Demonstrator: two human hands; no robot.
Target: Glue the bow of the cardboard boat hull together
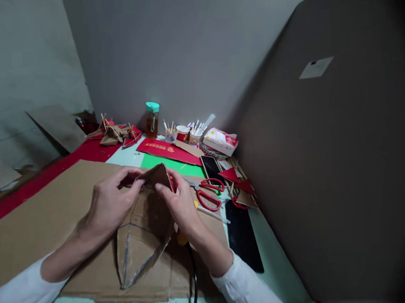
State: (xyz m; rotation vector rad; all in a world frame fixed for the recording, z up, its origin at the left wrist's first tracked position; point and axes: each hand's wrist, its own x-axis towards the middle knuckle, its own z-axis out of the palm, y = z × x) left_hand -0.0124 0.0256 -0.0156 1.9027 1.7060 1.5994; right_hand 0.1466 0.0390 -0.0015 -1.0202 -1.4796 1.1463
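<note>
Shell (146,246) of cardboard, held between two hands at the near centre of the tabletop (281,268)

Item 1. Shell: brown inside, pointed at its near end, dark lines along its seams, red showing on its far right side. We find it above a cardboard sheet (49,216); whether it touches, we cannot tell.

Item 2. Left hand (111,203): fingers pinched on the shell's far left edge.

Item 3. Right hand (182,207): fingers closed on the shell's far right side, thumb against the inner face.

Item 4. Right of the hands: scissors (209,194), red-handled; a clear rod (214,214) just on their near side; a black cord (193,268) running to the near edge.

Item 5. Farther right: a black slab (242,235), a phone (212,170) beyond it, sticks (241,168) and red scraps (229,174) beside.

Item 6. Far side: a red card (155,148), a teal-lidded bottle (151,124), three cups (195,138) and a tissue pack (219,142). We count sticks or pens in two cups.

Item 7. Far left: a heap (113,134) of brown and red pieces with sticks.
</note>
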